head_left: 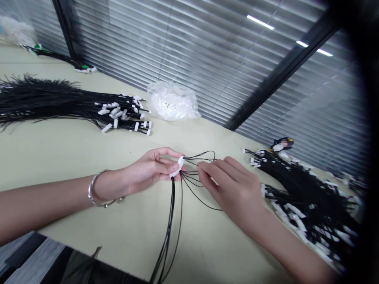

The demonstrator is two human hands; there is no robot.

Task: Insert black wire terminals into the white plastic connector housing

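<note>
Over the table point(124, 232), between its near and far edges, the left hand point(154, 167) pinches a white plug point(180, 162); the right hand's point(235, 187) fingertips close on black wires point(194, 158), which ones unclear. Wire handling seems in hand, calling for a steady plug.

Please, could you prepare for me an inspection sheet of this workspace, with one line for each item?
Surface: pale table; spills, nothing seen.
Work pieces: white connector with thin black wires, some looped.
Clutter: clear plastic bag holding small white pieces; small dark figure at right.
Hands: left hand holds the white connector; right hand is at the wires, exact grip unclear.
Cables: left cable pile and right cable pile, both black with white ends; smaller bundle at far left.
Surroundings: slatted blinds behind the table.
</note>
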